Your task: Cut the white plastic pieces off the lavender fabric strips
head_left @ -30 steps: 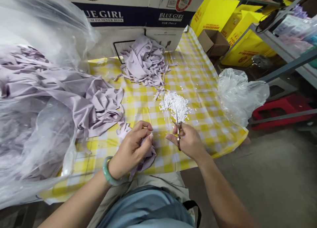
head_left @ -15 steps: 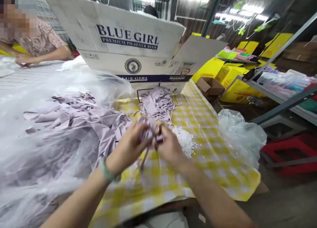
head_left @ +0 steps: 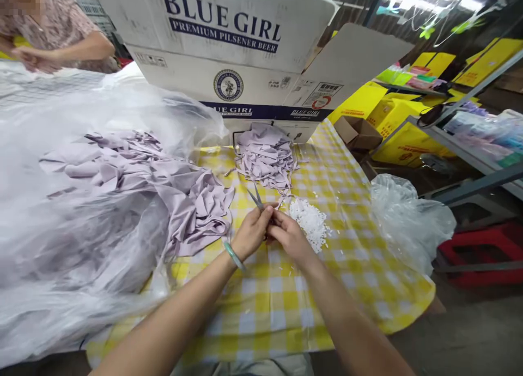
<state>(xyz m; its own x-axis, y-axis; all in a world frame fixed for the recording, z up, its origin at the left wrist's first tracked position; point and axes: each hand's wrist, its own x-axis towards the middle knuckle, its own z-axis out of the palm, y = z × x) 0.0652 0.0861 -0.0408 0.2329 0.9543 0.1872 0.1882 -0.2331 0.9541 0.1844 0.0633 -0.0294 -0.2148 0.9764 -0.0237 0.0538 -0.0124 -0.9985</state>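
Observation:
My left hand, with a pale green bangle on the wrist, meets my right hand over the table's middle. Slightly open scissors point up and left from between them; my right hand appears to hold their handles, largely hidden by fingers. My left fingers are closed by the base of the blades, and what they pinch is hidden. Beyond the hands, a pile of lilac cloth pieces lies against the carton. A larger lilac cloth heap spreads to the left. Small white bits lie beside my right hand.
A white beer carton stands open at the back of the yellow checked tablecloth. Clear plastic sheeting covers the left side. A plastic bag rests at the right edge, near shelving. Another person sits far left.
The lilac cloth piece formerly between my hands no longer shows there. Scissor blades now stick out, and my hands have drawn together. A smooth piece now tops the pile by the carton.

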